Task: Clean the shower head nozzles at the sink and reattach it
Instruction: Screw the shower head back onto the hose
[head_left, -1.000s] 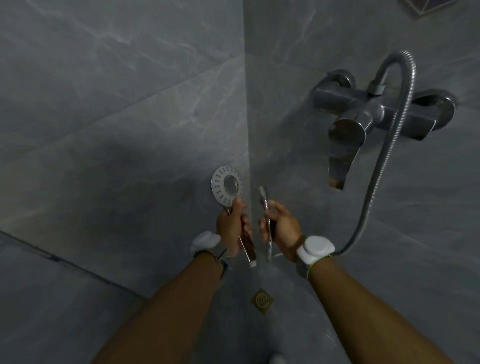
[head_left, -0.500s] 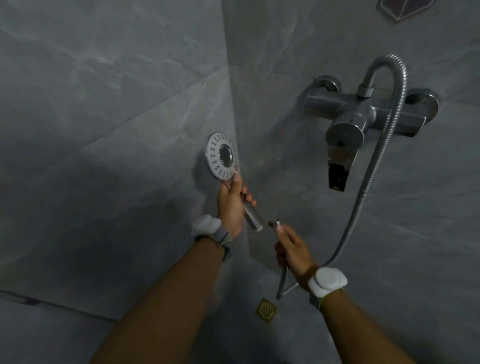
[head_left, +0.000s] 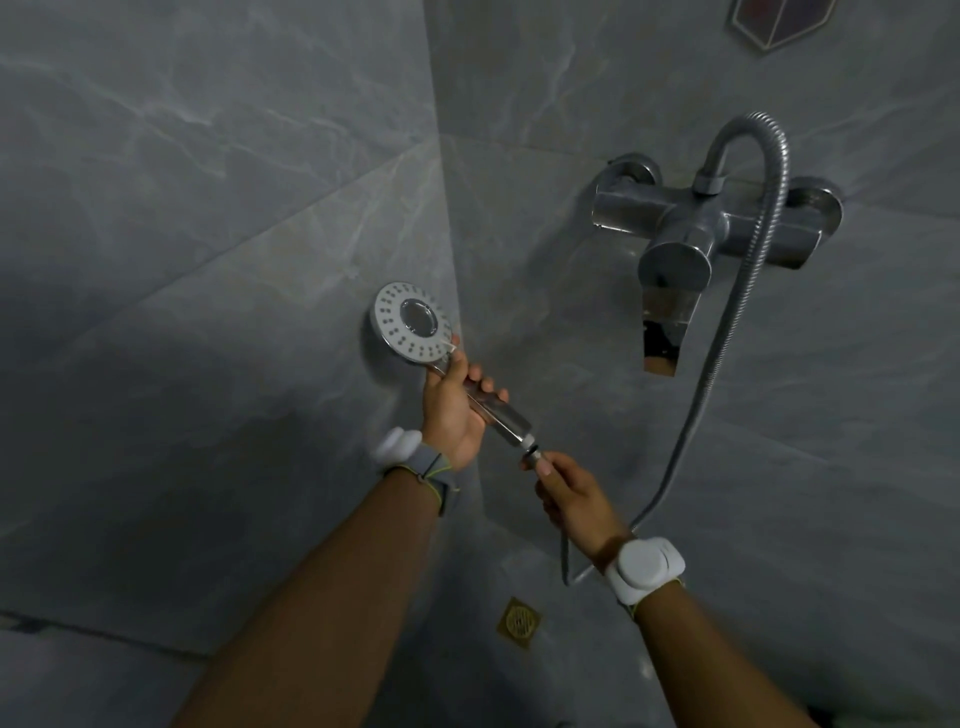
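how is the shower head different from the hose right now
The round chrome shower head is rigid, with a dotted white face; the ribbed metal hose is flexible and loops from the wall mixer tap. The left hand grips the head's handle; the right hand pinches the hose's end. Both are silvery.

The scene is dimly lit, with a broad shadow cast over the left wall (head_left: 218, 415). Glare is seen on the tap (head_left: 670, 306). Lines are bent by wide-angle distortion at the edges.
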